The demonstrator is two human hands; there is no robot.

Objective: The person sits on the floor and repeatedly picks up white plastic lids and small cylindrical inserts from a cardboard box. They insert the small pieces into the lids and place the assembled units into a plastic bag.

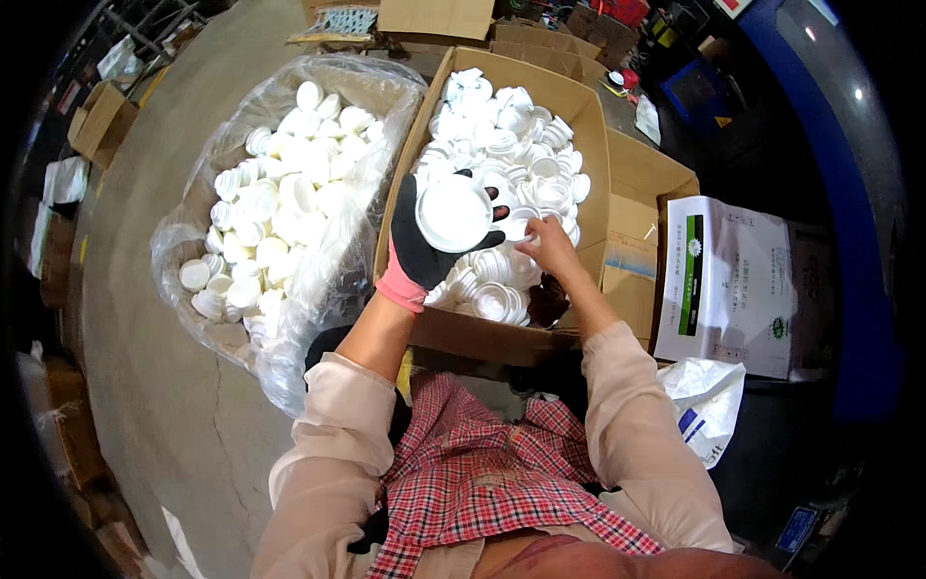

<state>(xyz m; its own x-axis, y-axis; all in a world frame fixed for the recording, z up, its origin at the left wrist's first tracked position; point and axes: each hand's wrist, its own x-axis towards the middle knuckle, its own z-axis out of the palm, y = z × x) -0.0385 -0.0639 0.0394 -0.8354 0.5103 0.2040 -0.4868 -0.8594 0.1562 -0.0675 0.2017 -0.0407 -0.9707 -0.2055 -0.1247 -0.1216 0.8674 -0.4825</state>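
Note:
My left hand (413, 253), in a black glove with a pink cuff, holds a round white plastic lid (453, 213) on its palm, the broad face turned up and the thumb along its rim. Just to the right, my bare right hand (552, 247) has its fingers closed at the edge of another white plastic lid (522, 221). Both hands are over a cardboard box (596, 145) heaped with similar white lids, many stepped or ringed. A dark brown object (548, 301) lies at the near side of this heap; its kind is unclear.
To the left stands a container lined with clear plastic (178, 241), piled with white caps. On the right are an open cardboard box (637, 198) and a white printed carton (738, 289), with a crumpled white bag (709, 400) nearer me. A blue surface (820, 145) rises at far right.

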